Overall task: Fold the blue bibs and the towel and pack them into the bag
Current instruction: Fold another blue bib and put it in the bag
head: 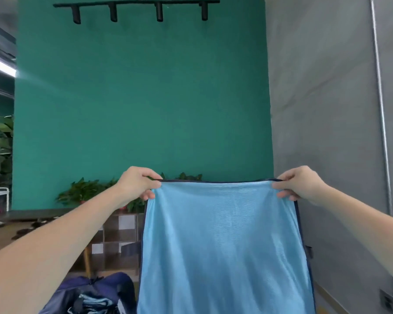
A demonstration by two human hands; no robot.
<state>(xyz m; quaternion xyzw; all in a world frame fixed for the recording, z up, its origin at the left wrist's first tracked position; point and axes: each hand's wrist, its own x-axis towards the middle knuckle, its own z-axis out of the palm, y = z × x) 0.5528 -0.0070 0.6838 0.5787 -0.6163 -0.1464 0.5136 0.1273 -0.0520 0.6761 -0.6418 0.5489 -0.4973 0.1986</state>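
Head view, single frame. I am seeing both forearms reaching forward and up from the bottom corners.

Nearest, bottom left: the dark blue bag (100, 293) is lying open, with light blue fabric (95, 301) showing inside its mouth; I cannot tell which item that is.

Centre: a light blue bib (225, 245) with dark trim along its top and side edges is hanging in the air, spread flat, its lower part running out of the bottom of the view. It is hanging just right of the bag and partly overlapping it in the view.

The left hand (137, 184) is pinching the bib's top left corner, thumb on top, fingers curled under the fabric. The right hand (296, 183) is gripping the top right corner the same way. The top edge is sagging a little between them.

Behind, lower left: a wooden table (14, 230) and a cubby shelf (114, 243) with potted plants (86, 189) on top.

Farthest: a green wall (141, 98) carrying a black track light (136, 9), and a grey wall (322, 109) to the right.
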